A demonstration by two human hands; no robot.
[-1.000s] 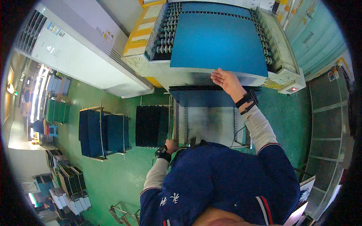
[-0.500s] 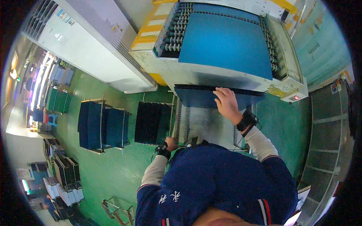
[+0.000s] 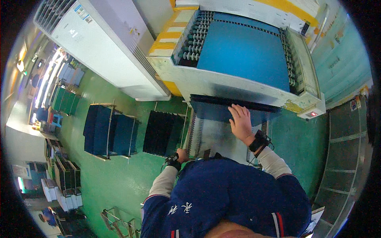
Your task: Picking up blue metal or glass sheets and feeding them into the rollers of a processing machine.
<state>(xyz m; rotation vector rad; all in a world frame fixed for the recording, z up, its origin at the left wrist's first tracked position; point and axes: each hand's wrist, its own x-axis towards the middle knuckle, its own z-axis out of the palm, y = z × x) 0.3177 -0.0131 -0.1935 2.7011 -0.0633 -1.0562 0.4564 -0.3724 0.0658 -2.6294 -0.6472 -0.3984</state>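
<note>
My right hand point(image 3: 240, 122) lies flat, fingers apart, on a blue sheet point(image 3: 214, 111) that sticks out from under the machine's outlet onto a grey roller table point(image 3: 216, 137). A second, larger blue sheet point(image 3: 246, 53) rests on the rollers on top of the machine point(image 3: 222, 85). My left hand point(image 3: 182, 154) grips the near left corner of the roller table. Both wrists carry black bands. My dark blue jacket hides the table's near edge.
A rack of black sheets point(image 3: 164, 133) stands just left of the table, and a rack of blue sheets point(image 3: 111, 130) farther left. A tall white cabinet point(image 3: 99, 43) runs along the upper left. Green floor surrounds them; a grey ribbed mat point(image 3: 343, 158) lies at right.
My right hand has come down from the machine's upper edge onto the blue sheet at the outlet, which now shows farther out over the table. My left hand has stayed on the corner.
</note>
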